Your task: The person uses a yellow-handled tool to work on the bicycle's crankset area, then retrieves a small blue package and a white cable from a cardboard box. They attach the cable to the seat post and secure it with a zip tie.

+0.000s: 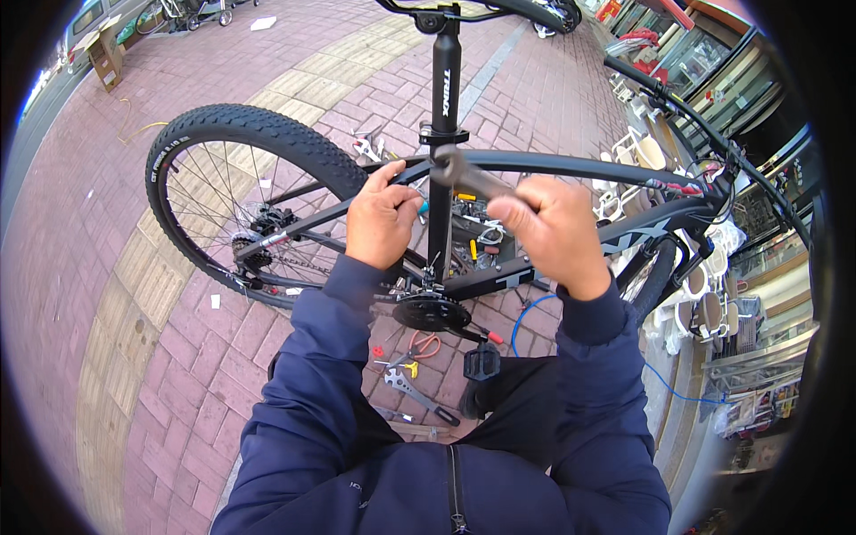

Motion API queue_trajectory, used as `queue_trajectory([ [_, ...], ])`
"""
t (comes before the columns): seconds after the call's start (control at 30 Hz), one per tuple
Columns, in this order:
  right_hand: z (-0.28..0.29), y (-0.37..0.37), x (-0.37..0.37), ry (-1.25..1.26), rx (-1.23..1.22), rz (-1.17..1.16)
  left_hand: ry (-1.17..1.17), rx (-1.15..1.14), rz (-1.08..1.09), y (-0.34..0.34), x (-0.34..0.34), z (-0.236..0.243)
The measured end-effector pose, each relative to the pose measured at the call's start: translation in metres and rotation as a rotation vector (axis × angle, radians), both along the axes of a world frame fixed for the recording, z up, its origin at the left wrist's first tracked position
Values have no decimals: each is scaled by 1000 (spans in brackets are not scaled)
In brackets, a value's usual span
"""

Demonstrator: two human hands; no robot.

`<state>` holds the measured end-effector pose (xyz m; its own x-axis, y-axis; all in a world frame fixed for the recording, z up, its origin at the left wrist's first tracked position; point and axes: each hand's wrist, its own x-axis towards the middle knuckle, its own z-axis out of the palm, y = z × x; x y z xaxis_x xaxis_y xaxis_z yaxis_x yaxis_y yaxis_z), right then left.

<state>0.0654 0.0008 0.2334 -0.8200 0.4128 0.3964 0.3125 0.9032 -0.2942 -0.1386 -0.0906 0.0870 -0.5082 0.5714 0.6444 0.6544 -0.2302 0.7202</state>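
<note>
A black mountain bike point(571, 163) stands across in front of me. My right hand point(562, 234) is wrapped round a grey metal tool point(481, 178), which is smeared by motion. Its broad head is in front of the bike's seat tube, just below the clamp; I cannot tell if they touch. To the left of the tube, my left hand point(382, 218) is closed in a pinch beside the upper rear frame. A small teal piece point(423, 207) shows at its thumb tip; the rest is hidden by the fingers.
The rear wheel point(254, 201) stands left; the crank and pedal point(481, 360) are near my legs. Below them lie a flat multi-hole spanner point(417, 394) and red-handled pliers point(424, 345). Tools lie behind the frame, a blue hose point(521, 325) runs right, and a cardboard box point(105, 61) stands far left.
</note>
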Motion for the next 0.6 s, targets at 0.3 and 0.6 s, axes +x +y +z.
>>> queue_trajectory([
  [0.3,-272,-109,86,-1054,-501,96,-913,-26,-483,-19,26,-8],
  [0.6,-158,-49,52,319,-443,-114,-1261,-280,-740,-16,55,-24],
])
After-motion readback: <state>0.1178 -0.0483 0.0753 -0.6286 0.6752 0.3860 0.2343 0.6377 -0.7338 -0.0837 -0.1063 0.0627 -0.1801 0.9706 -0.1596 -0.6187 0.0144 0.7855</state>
